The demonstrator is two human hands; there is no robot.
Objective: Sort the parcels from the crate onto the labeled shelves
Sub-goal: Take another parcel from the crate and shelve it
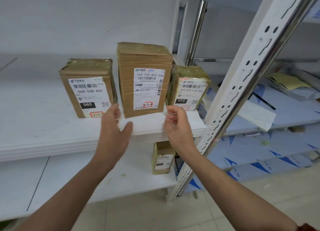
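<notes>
On the white shelf (52, 126), both hands (114, 126) (176, 125) hover apart, empty, flanking the tall brown cardboard parcel (143, 80); a nudge might topple it.

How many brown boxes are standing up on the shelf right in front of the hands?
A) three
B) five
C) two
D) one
A: three brown cardboard boxes stand side by side on the white shelf, a left one, a taller middle one and a right one.

Three parcels (144, 80) stand abreast on the upper shelf (52, 133).
</notes>
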